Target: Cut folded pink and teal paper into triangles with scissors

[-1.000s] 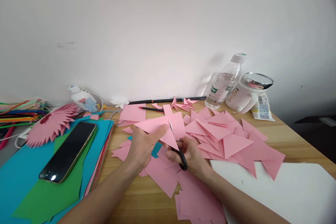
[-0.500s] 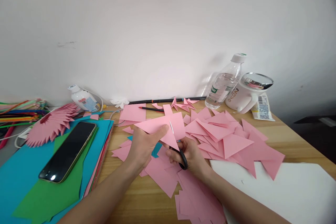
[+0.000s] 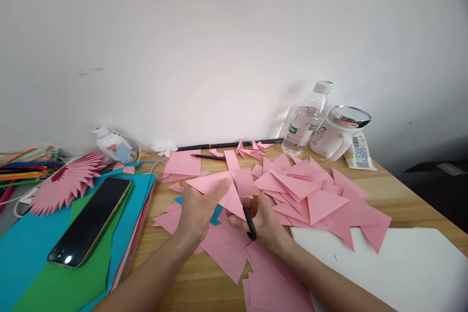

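Pink paper, cut to a triangle shape, sits just below centre frame, held up off the table. Left hand pinches it, thumb on top, other fingers mostly hidden underneath. Right hand has a grip on the scissors by the black handle; one blade shows along the triangle's right edge, with a pink flap just past it. Can't tell how far the blades are spread (second one is hidden).

Risks, my read:

- Thumb. Left thumb tip is near the blade. If the sheet slips or the stroke wanders left, skin could get nicked.
- Crooked edge. Paper is thin and pinched from one side only, so its right part could bend or twist between the blades.
- Stray cuts. Loose sheets and a blue scrap lie below the hands; dipping the scissors could catch one.
- Pile, right of centre, is loosely stacked and near the right hand's knuckles. A wide swing could scatter it.

Bottle and mug, upper right, look well clear. Low concern.
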A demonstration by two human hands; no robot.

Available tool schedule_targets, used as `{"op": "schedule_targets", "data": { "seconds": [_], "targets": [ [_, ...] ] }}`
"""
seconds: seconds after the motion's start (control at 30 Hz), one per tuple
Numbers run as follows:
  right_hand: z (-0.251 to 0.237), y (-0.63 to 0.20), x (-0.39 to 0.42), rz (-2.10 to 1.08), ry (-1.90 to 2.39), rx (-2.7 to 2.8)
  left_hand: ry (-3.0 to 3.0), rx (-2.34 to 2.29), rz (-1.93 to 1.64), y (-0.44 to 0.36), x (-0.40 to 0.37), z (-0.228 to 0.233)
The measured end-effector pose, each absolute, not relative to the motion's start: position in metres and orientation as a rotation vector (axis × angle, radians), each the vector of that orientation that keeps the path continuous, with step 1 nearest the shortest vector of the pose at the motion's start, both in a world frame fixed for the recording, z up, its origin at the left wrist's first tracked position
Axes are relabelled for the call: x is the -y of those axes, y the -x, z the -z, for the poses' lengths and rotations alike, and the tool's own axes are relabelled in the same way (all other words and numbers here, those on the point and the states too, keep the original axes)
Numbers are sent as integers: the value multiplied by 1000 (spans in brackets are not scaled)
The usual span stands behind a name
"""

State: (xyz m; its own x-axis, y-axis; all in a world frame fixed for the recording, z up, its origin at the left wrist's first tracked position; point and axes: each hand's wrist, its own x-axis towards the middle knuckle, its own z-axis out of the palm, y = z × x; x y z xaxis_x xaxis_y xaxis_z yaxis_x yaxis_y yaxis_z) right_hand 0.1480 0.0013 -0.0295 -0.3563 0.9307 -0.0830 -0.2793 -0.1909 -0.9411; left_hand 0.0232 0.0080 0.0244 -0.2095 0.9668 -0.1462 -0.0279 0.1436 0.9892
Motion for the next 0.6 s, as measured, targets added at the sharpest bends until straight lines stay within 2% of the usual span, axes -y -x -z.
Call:
{"op": "schedule_targets", "data": {
  "seconds": [0.6],
  "targets": [
    [29, -147, 1, -1602, 864, 1197, -998, -1400, -1206, -25, -6, -21]
  ]
}}
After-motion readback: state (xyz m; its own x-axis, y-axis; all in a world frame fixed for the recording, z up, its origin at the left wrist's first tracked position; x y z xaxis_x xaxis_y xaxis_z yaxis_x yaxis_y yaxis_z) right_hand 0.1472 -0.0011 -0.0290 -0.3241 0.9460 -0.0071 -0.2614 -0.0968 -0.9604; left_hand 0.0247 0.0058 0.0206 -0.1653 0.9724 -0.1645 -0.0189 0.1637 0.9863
